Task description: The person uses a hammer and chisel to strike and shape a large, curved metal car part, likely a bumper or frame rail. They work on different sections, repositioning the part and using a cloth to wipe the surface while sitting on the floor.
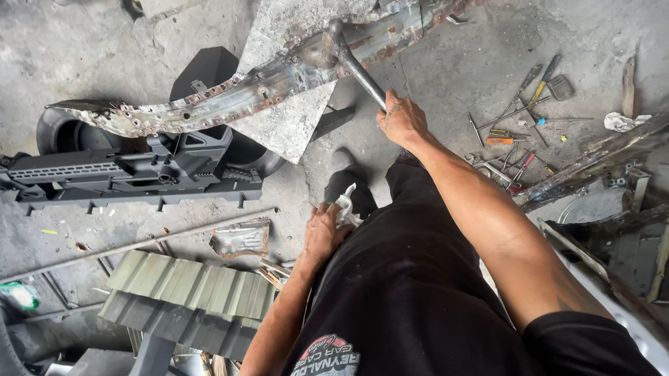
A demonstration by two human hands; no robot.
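While right hand point(402, 122) grips hammer point(356, 64) | left hand point(324, 232) holds rag point(345, 207)

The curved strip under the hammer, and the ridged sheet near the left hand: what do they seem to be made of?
The curved strip looks like bare sheet steel, rusted and scorched: brown and grey patches, small holes, ragged edges. The right hand holds a hammer against it. The ridged sheet, near the left hand, seems to be corrugated metal with a dull green-grey coating; folded ribs suggest this, though plastic cannot be excluded.
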